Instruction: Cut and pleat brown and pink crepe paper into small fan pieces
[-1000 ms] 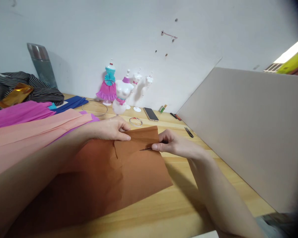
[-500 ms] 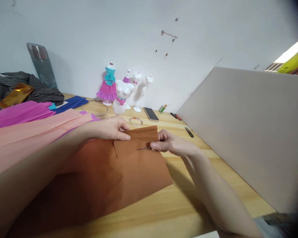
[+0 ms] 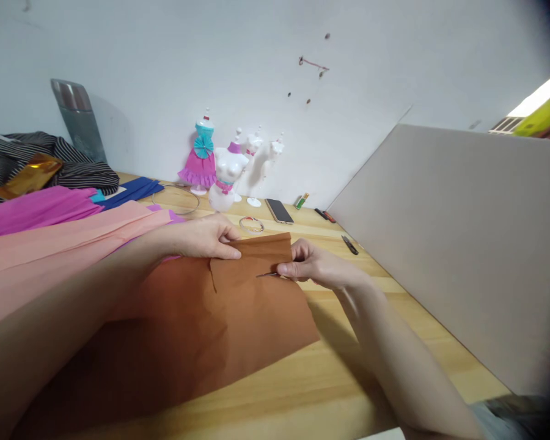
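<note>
The left hand has its thumb and fingers pinching the folded top of the brown paper, which lies on the table right in front of the person. The right hand has its fingers closed on small scissors, with the thin tip over the paper, near its right edge. Behind the paper are a black phone and little white mannequins

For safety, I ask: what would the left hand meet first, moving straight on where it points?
Probably the bare right hand, past the thin, folded brown sheet the left hand touches; depth is unclear.
</note>
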The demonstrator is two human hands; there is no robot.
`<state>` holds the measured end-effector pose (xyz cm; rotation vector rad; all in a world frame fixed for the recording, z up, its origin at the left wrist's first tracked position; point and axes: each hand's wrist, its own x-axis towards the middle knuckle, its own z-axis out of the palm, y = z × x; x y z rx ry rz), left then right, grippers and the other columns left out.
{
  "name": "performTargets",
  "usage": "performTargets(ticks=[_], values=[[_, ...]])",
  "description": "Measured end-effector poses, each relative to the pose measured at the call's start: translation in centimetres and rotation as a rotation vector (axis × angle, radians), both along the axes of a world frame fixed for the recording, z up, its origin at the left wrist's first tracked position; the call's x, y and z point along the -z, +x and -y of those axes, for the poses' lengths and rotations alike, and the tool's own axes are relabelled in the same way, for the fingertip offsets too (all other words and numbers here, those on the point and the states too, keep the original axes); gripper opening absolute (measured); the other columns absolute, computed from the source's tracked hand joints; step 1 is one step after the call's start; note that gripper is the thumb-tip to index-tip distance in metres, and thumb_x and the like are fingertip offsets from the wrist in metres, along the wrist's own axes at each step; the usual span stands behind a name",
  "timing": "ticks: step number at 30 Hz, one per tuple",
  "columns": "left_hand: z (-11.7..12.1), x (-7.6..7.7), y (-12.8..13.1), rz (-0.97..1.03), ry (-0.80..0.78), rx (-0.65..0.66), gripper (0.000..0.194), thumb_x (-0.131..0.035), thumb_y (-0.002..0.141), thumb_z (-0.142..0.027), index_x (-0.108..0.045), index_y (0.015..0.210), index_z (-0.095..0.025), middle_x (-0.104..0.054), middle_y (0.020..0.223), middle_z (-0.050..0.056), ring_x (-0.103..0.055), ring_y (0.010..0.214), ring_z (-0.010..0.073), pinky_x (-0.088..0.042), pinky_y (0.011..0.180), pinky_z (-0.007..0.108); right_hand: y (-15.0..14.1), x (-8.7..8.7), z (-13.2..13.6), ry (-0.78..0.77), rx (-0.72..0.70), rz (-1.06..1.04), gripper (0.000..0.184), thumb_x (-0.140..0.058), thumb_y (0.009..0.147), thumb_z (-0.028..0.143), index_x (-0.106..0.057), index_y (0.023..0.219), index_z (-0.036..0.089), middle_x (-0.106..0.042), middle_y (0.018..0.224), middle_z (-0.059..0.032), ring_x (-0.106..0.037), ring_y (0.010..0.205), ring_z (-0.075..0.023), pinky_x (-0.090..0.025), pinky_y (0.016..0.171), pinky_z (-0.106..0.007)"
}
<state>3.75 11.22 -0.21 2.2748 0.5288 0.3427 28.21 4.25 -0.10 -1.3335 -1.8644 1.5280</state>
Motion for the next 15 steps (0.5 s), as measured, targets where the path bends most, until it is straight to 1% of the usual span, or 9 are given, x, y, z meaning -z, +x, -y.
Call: performTargets(ticks=[2, 4, 9, 15], values=[[-0.01, -0.02, -0.01, -0.008, 0.001, 0.003, 0.017, -0.055, 0.075, -0.026, -0.056, 0.061, -0.016, -0.040, 0.051, -0.006, -0.030, 0.044, 0.0060, -0.019, 0.043, 0.021, 0.08, -0.06, -0.06, 0.012, 0.002, -0.003, 0.043, -0.071, 0.068, 0.047, -0.051, 0.050, 0.013, -0.033, 0.045, 0.0074, -0.023, 0.042, -0.0029, -0.013, 0.043, -0.023], [-0.01, -0.04, 0.00, -0.012, 0.002, 0.010, 0.017, -0.055, 0.075, -0.026, -0.058, 0.062, -0.016, -0.041, 0.051, -0.006, -0.030, 0.044, 0.0059, -0.019, 0.043, 0.021, 0.07, -0.15, -0.12, 0.009, -0.007, -0.011, 0.045, -0.070, 0.068, 0.049, -0.049, 0.049, 0.014, -0.031, 0.043, 0.0081, -0.020, 0.041, -0.0027, -0.010, 0.043, -0.024], [0.07, -0.12, 0.01, -0.009, -0.033, 0.013, 0.015, -0.055, 0.076, -0.024, -0.060, 0.065, -0.015, -0.040, 0.051, -0.007, -0.027, 0.043, 0.0056, -0.019, 0.042, 0.021, -0.07, -0.25, -0.20, -0.022, -0.018, -0.036, 0.046, -0.070, 0.068, 0.050, -0.048, 0.048, 0.015, -0.030, 0.042, 0.0083, -0.020, 0.040, -0.0027, -0.009, 0.043, -0.025], [0.06, -0.08, 0.01, -0.010, -0.017, -0.008, 0.019, -0.056, 0.074, -0.025, -0.053, 0.058, -0.016, -0.038, 0.050, -0.007, -0.026, 0.043, 0.0059, -0.017, 0.043, 0.022, 0.06, -0.25, -0.19, -0.003, -0.025, -0.009, 0.046, -0.069, 0.069, 0.050, -0.047, 0.048, 0.015, -0.031, 0.043, 0.0080, -0.020, 0.040, -0.0031, -0.010, 0.043, -0.025]])
